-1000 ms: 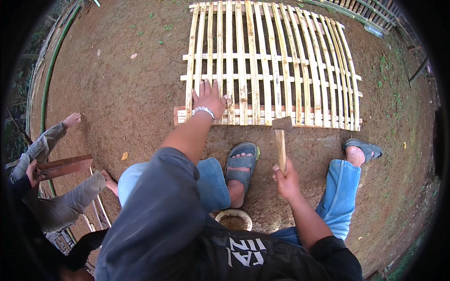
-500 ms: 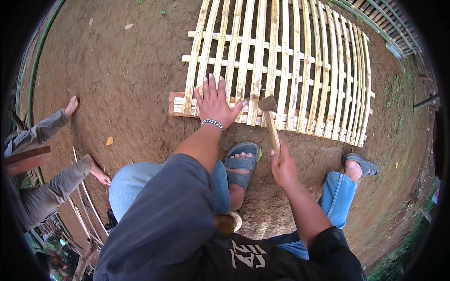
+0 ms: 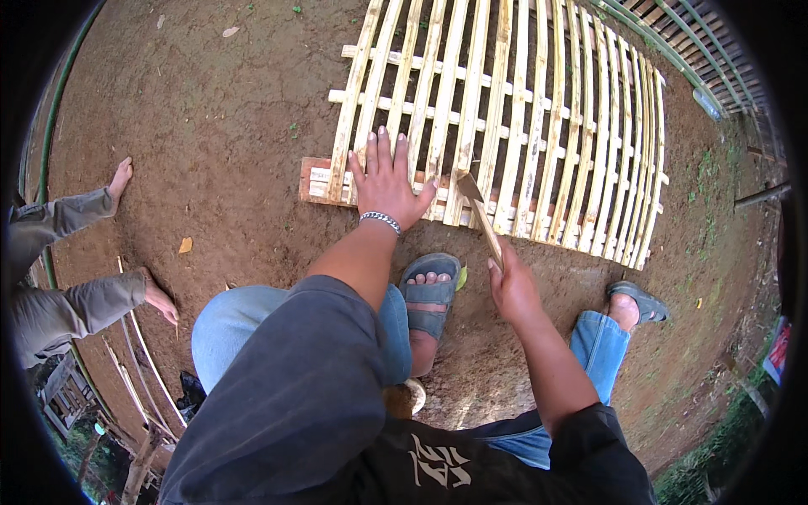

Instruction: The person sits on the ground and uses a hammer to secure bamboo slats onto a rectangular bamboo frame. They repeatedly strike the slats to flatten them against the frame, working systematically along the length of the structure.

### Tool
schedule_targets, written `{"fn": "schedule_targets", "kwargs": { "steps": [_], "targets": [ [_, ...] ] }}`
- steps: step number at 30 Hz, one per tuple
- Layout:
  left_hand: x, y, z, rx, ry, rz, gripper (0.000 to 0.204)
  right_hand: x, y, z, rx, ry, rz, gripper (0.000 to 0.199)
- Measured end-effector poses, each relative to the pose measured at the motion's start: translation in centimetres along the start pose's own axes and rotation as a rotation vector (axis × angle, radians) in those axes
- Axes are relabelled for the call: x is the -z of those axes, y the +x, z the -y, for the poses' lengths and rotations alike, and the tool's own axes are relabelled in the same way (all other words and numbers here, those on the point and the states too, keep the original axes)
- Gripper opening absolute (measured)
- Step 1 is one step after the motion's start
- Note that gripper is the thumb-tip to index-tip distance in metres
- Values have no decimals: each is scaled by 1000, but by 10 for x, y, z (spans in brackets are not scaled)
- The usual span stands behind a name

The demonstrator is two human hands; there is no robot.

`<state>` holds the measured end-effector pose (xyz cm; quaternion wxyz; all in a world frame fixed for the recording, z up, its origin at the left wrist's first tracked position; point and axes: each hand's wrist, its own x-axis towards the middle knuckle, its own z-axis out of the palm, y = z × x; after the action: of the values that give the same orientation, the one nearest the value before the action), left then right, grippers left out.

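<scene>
The left hand point(image 3: 391, 187) rests on the slats point(image 3: 469, 120), fingers wide; the right hand point(image 3: 513, 289) grips a hatchet point(image 3: 485, 220)

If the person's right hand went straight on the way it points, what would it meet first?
The right hand would likely meet the near edge of the slatted panel, though the hand's height is unclear.

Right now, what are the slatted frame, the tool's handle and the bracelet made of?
Slatted frame: bare wood or maybe bamboo; it's pale, with darker streaks. Tool's handle: probably plain wood, being light brown with no paint showing. Bracelet: likely polished metal, since its silvery links shine.
</scene>
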<state>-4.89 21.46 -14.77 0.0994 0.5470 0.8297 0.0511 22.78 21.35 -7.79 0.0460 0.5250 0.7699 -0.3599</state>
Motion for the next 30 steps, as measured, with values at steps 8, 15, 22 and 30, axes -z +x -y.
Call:
{"fn": "schedule_targets", "kwargs": {
  "steps": [8, 15, 22, 30],
  "targets": [
    [-3, -2, 3, 9, 59, 24, 93, 32, -13, 44, 198, -64, -111, 55],
    [-2, -5, 2, 28, -3, 32, 84, 91, 7, 58, -41, -540, 247, 53],
    [-2, -2, -5, 7, 20, 26, 83, 84, 0, 59, 221, -319, 109, 54],
    [4, -6, 4, 32, 16, 44, 82, 87, -4, 76, 139, -325, 134, 56]
  ]
}}
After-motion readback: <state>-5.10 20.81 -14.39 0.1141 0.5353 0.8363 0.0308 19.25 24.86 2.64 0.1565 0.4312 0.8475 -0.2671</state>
